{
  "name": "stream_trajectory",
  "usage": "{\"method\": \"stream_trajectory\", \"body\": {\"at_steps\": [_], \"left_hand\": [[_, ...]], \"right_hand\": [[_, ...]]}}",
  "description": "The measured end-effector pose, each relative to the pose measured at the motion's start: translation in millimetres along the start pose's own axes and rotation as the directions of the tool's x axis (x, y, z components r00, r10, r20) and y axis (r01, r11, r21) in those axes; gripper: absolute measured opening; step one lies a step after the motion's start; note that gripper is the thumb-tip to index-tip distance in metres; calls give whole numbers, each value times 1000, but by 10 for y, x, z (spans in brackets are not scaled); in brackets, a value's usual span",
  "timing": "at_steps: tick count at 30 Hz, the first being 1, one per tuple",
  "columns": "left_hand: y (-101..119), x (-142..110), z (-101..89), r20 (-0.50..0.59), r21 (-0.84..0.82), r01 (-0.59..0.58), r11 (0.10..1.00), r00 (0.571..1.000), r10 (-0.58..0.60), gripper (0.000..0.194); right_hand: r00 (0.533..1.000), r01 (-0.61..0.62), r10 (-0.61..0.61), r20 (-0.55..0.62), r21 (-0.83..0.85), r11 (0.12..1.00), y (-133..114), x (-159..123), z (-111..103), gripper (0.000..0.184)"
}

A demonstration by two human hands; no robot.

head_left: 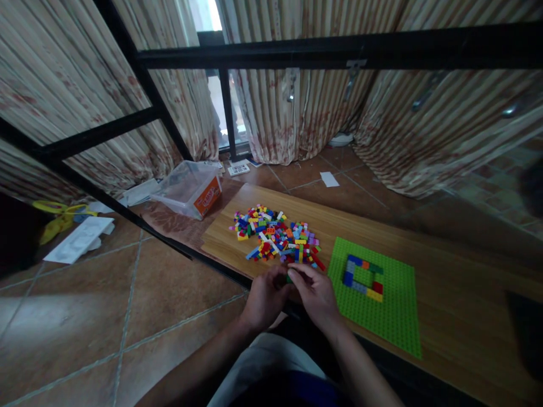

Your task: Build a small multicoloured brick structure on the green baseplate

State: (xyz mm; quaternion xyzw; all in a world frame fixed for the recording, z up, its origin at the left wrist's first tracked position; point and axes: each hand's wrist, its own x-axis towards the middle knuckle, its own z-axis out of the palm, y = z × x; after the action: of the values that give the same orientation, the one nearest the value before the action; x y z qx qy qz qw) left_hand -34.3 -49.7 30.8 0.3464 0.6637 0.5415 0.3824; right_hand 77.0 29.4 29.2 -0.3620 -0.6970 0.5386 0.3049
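My left hand (266, 297) and my right hand (314, 291) meet at the front edge of the wooden board, fingers closed together. Between the fingertips shows a bit of a small green toy brick (289, 279); most of it is hidden by the fingers. Just beyond the hands lies a loose pile of many-coloured toy bricks (275, 233). To the right of my right hand is a green baseplate (399, 305). On it stands a square ring of bricks (348, 272) in blue, orange, green, red, yellow and grey, with bare studs inside.
The wooden board (458, 305) carries pile and baseplate. Beyond its left end stands a clear plastic box (178, 186) with an orange label. A black metal frame (297, 53) crosses in front of striped curtains (271, 113). A white panel (78, 242) lies on the tiled floor.
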Motion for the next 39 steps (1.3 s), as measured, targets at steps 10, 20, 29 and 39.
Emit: {"method": "stream_trajectory", "body": {"at_steps": [10, 20, 29, 39], "left_hand": [[14, -24, 36, 38, -434, 73, 898, 997, -63, 25], [-146, 133, 137, -16, -490, 133, 862, 987, -161, 31], [-227, 202, 221, -287, -96, -92, 991, 956, 61, 19], [-206, -39, 165, -270, -60, -153, 986, 954, 132, 20]], "right_hand": [[932, -206, 340, -126, 586, 784, 11, -100, 81, 34], [924, -139, 328, -199, 623, 770, 106, 46, 155, 40], [893, -117, 331, -305, 554, 825, 213, 74, 125, 45], [890, -257, 378, -253, 406, 877, 147, -156, -10, 44]]}}
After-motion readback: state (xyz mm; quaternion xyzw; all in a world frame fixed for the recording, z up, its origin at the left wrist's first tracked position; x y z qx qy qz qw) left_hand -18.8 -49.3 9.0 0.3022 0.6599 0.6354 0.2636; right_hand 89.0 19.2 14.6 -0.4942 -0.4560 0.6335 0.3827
